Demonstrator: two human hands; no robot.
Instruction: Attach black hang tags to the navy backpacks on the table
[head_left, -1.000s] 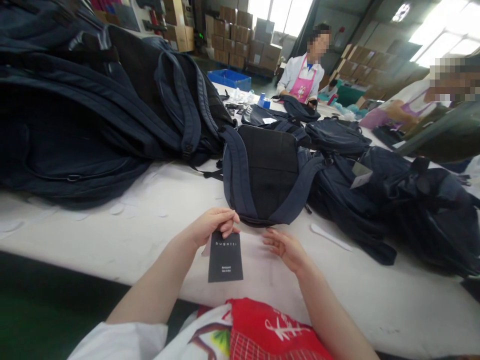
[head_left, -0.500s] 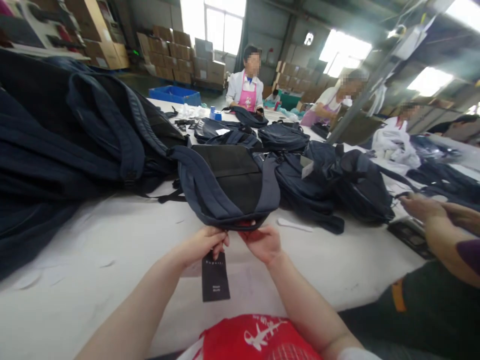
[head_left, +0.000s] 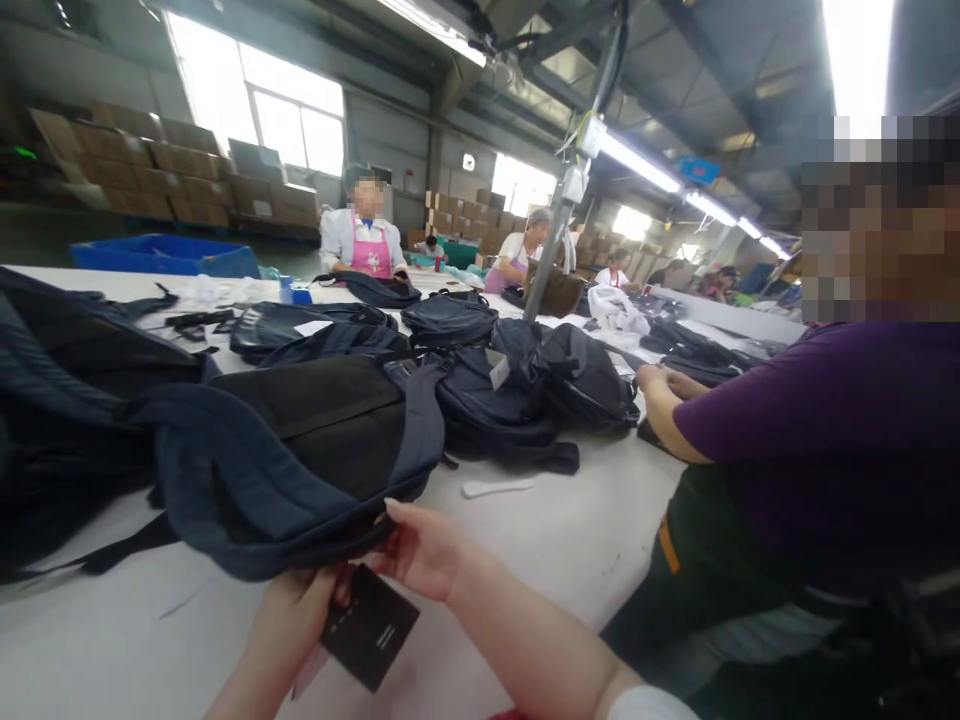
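Our left hand [head_left: 296,602] pinches a tag [head_left: 373,628]; right hand [head_left: 426,552] grips the backpack [head_left: 319,440] by its lower edge. Pack contents hidden from us.

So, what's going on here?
The person's left hand holds a black tag just below the near edge of a dark blue backpack, while the right hand touches that edge. The backpack lies on the white table, its straps and back panel facing up. More dark bags lie beyond it.
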